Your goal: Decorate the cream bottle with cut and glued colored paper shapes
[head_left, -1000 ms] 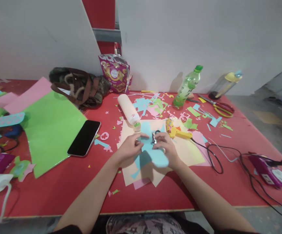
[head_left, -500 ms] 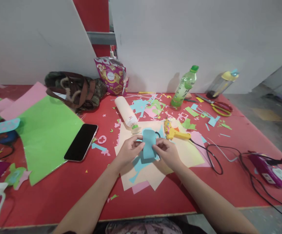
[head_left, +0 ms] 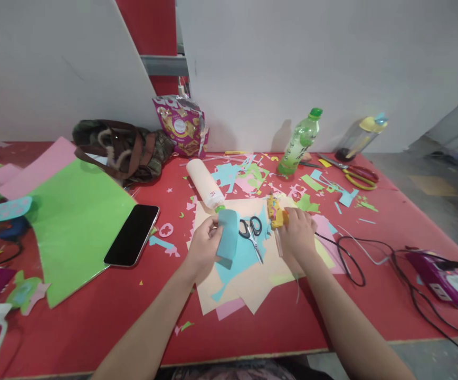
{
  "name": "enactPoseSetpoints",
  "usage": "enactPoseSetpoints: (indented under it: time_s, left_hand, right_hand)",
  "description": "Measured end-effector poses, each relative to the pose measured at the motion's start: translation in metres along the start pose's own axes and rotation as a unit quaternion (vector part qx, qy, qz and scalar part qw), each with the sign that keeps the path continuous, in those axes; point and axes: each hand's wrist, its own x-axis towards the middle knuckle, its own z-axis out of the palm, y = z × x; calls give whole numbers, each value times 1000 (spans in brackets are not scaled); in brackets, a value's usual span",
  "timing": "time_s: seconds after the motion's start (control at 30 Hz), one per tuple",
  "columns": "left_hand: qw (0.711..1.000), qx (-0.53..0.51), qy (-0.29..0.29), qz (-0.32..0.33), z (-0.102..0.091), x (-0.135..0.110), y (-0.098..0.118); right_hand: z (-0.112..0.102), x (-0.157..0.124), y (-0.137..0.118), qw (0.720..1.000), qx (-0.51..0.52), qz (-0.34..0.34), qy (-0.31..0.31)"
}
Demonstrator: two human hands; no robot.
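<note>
A blue strip of paper (head_left: 228,240) is pinched upright between the thumb and fingers of my left hand (head_left: 204,248). My right hand (head_left: 299,232) is closed around the handle of a yellow hot glue gun (head_left: 275,212), which lies on the peach paper sheets (head_left: 248,290); the handle itself is hidden under my fingers. Between my hands lies a pair of small scissors with black handles (head_left: 254,238), resting on blue paper scraps (head_left: 229,274). A white bottle with a green tip (head_left: 204,184) lies just beyond my left hand.
To the left are a phone (head_left: 132,235) and a big green sheet (head_left: 78,216). Paper scraps, a green drink bottle (head_left: 300,142) and large scissors (head_left: 358,174) stand or lie farther back. A black cord runs right to a purple power strip (head_left: 442,277).
My right hand has let go of the blue paper and moved right onto the glue gun. My left hand has shifted slightly left with the paper, uncovering the small scissors.
</note>
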Motion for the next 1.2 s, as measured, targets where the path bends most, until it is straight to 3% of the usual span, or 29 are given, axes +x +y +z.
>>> enactPoseSetpoints:
  time_s: [0.13,0.33,0.5,0.7,0.97,1.07,1.2]
  left_hand:
    - [993,-91,-4,-70,0,0,0]
    - [973,-191,-19,-126,-2,2,-2]
    - [957,-251,-25,-144,-3,3,-2]
    - [937,-310,14,-162,-2,4,3]
    - [944,-286,47,-160,-3,5,5]
    - [961,-236,36,-140,-4,4,-1]
    - [984,-154,38,-80,-2,1,-6]
  right_hand:
    - [5,2,9,998,-58,12,-23]
    - [3,5,12,995,-52,27,-84]
    - [5,3,12,999,-8,31,-43]
    - [-1,6,6,978,203,51,3]
    - [-2,2,-6,975,223,1,1]
    - [-2,-1,-8,951,305,42,-35]
    - [1,-10,-12,884,448,108,-71]
